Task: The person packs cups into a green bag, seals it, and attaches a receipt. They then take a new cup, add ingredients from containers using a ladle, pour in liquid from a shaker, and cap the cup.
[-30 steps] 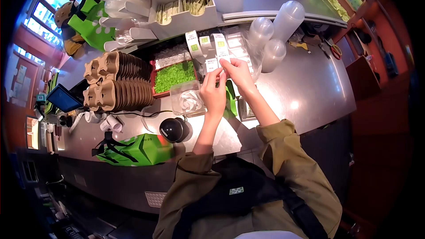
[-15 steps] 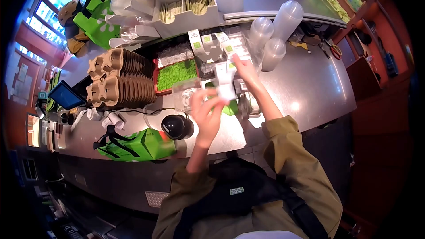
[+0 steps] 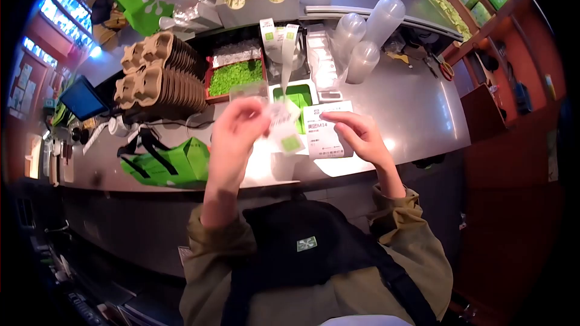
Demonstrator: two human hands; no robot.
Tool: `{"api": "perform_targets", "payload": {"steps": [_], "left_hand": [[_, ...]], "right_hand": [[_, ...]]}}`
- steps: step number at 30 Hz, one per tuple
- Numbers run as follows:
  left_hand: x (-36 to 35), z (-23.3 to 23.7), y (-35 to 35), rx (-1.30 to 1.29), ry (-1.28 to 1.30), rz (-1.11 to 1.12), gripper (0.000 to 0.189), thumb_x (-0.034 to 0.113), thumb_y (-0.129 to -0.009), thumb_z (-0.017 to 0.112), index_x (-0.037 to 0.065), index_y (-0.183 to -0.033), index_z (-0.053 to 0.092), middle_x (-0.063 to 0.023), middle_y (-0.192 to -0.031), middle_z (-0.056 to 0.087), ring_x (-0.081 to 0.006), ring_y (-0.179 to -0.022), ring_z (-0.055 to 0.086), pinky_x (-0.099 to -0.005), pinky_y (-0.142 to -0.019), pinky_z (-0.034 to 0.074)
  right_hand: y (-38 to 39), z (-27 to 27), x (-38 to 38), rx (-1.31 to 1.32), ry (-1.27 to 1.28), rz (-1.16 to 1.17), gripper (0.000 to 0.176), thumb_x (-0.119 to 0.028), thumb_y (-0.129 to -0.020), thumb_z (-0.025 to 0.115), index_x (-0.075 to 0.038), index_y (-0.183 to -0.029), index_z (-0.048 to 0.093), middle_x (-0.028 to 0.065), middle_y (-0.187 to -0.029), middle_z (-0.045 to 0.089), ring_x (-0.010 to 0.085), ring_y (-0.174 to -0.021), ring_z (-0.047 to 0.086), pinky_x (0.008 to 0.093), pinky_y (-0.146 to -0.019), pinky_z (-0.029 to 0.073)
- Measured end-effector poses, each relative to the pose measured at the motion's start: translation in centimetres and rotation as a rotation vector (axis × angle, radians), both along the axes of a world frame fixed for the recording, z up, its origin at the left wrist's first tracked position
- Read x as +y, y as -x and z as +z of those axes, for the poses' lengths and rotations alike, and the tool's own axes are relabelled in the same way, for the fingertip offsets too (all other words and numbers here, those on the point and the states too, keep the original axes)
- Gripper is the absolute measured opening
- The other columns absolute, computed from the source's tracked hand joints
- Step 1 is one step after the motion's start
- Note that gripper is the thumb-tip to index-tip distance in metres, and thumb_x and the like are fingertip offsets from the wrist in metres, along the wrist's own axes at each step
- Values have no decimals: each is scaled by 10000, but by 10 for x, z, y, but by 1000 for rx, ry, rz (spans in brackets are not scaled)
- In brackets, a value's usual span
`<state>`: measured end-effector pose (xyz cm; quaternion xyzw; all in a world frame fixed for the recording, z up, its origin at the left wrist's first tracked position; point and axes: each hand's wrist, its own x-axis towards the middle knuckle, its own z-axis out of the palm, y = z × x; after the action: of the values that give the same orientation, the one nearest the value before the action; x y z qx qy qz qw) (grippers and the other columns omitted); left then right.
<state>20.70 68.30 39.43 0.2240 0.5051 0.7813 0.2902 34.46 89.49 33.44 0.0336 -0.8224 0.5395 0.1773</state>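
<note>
My left hand [image 3: 237, 130] is closed on a strip of printed labels [image 3: 291, 142], which hangs from its fingertips and is blurred by motion. My right hand [image 3: 361, 136] has its fingers at a printed white receipt [image 3: 327, 139] on its left; whether it grips or only touches the paper is unclear. A green tray with a white rim [image 3: 312, 88] lies behind the receipt, partly covered by the labels. Behind that, more label strips [image 3: 269, 35] stand upright.
Brown cup carriers [image 3: 160, 87] are stacked at left, beside a red box of green packets [image 3: 234, 78]. A green bag [image 3: 175, 163] lies near the front edge. Clear cups [image 3: 363, 61] stand behind on the right, with scissors [image 3: 446, 70] farther right.
My left hand has moved left and now has the label strip hanging from it. My right hand has come down from the upright strips to the receipt. The black round object is out of sight.
</note>
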Motion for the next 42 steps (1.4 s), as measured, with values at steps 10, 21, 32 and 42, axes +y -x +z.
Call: {"api": "perform_targets", "payload": {"steps": [10, 21, 32, 42], "left_hand": [[-6, 2, 18, -83, 78, -170, 203, 90, -814, 637, 36, -995, 561, -19, -888, 597, -72, -771, 561, -188, -707, 450], [-112, 4, 30, 95, -6, -36, 181, 26, -819, 619, -11, -985, 557, -39, -873, 589, -84, -778, 564, -206, -715, 457], [-268, -66, 92, 1160, 524, 652, 112, 74, -698, 686, 87, -784, 614, -33, -1048, 574, -263, -1054, 462, -367, -899, 318], [-262, -82, 148, 1412, 605, 551, 184, 133, -703, 674, 134, -870, 598, 42, -958, 564, -180, -1109, 464, -593, -1008, 157]], "right_hand": [[-17, 41, -70, -40, 192, 182, 575, 129, -776, 379, -48, -1324, 371, 27, -1035, 507, 18, -690, 440, 174, -601, 363], [30, 67, -160, -149, 7, 376, 638, 81, -631, 354, -65, -1227, 530, 132, -1031, 619, 185, -745, 580, 250, -681, 443], [115, -35, -334, -170, 75, 288, 615, 102, -701, 370, -92, -1274, 484, 116, -895, 575, 190, -689, 503, 277, -659, 419], [159, -86, -356, -120, 167, 101, 562, 56, -742, 386, -84, -1278, 481, 87, -1033, 603, 116, -677, 500, 231, -642, 423]]}}
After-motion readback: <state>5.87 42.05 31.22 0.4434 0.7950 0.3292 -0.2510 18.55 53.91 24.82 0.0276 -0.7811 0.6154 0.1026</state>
